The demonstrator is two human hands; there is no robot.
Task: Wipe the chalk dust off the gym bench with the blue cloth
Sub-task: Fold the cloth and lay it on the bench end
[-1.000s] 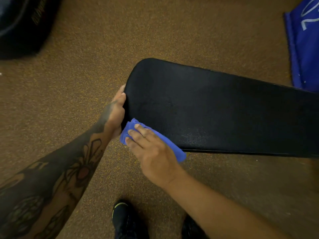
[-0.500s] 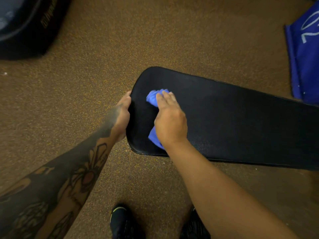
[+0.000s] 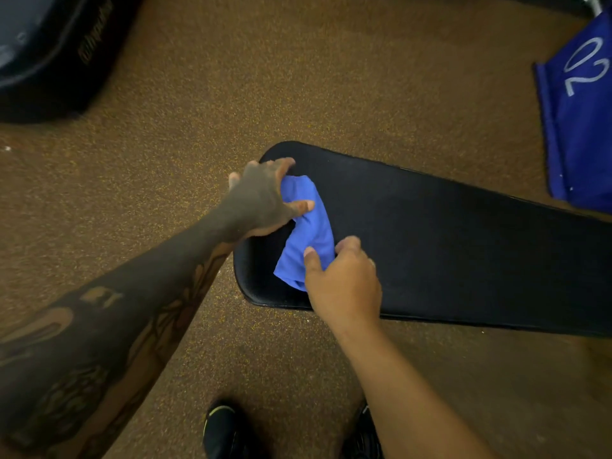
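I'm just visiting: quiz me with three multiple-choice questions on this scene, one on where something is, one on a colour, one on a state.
1. Where does the cloth lie?
A. on the floor
B. on the end of the bench
C. over a shoe

2. What colour is the bench pad?
A. black
B. red
C. white

3. Which hands grip the cloth?
A. left hand only
B. right hand only
C. both

Answers: 1 B, the cloth rests on the pad's rounded end. 2 A, the pad is black against the brown floor. 3 C, each hand pinches one end of the cloth.
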